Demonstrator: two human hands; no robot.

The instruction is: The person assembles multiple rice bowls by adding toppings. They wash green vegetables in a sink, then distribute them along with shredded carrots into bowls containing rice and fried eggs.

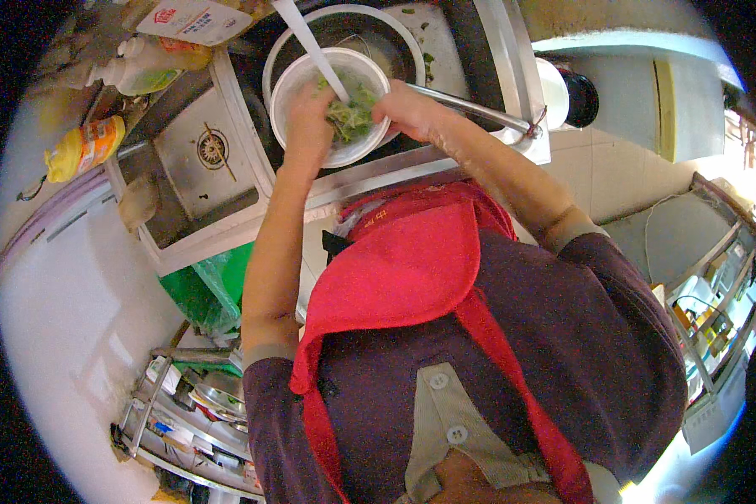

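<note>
A round white plastic tub (pixel 281 97) is held over the sink, with wet leafy greens (pixel 357 116) inside it. My left hand (pixel 309 118) reaches over the near left rim into the tub; its fingers are blurred and partly hidden among the leaves. At the right rim, my right hand (pixel 407 111) grips the tub. A long white bar (pixel 311 50) slants down from above and ends over the greens; whether it is a spout or a handle I cannot tell. Behind the tub, a wide metal basin (pixel 403 38) stands in the sink.
A second sink basin with a drain strainer (pixel 212 149) lies left. Bottles (pixel 147 71) and a yellow-orange package (pixel 88 147) line its far side. A metal rod (pixel 470 109) crosses the right side of the sink. Green bags (pixel 214 286) hang below; a rack (pixel 181 412) stands lower left.
</note>
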